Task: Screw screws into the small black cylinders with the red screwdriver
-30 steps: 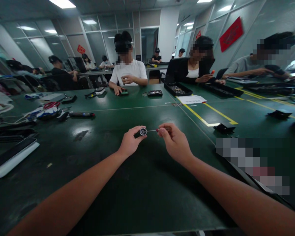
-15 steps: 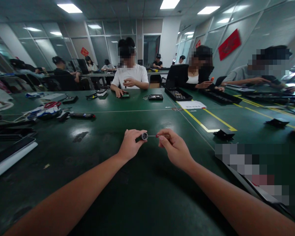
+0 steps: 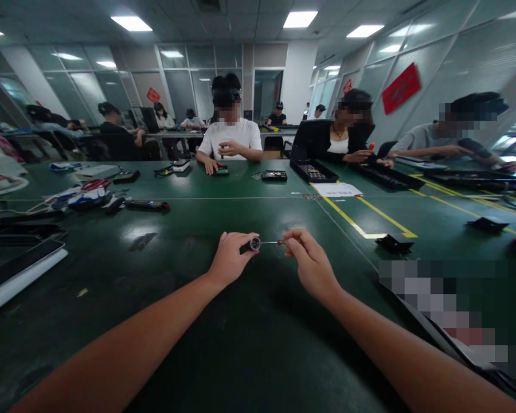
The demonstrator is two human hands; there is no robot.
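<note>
Left hand: the left hand (image 3: 229, 261) is closed around a small dark cylindrical part (image 3: 251, 245), pinched between thumb and fingertips just above the green worktop (image 3: 241, 344).
Right hand: the right hand (image 3: 310, 261) is closed on the red handle of a thin screwdriver (image 3: 275, 242), gripped by the fingertips.
Cylindrical part: it is held between the two hands, in mid-frame; its round silvery end face is turned toward the right hand, and its dark body runs back to the left into the fingers.
Screwdriver axis: the long axis is laid roughly level, left to right; the metal tip is pointed left at the silvery end face, and the handle is pointed right. Whether the tip touches the face cannot be told.
Surroundings: a black tray (image 3: 312, 171) and a white sheet (image 3: 337, 189) are seen farther back on the worktop, where other people are seated.
</note>
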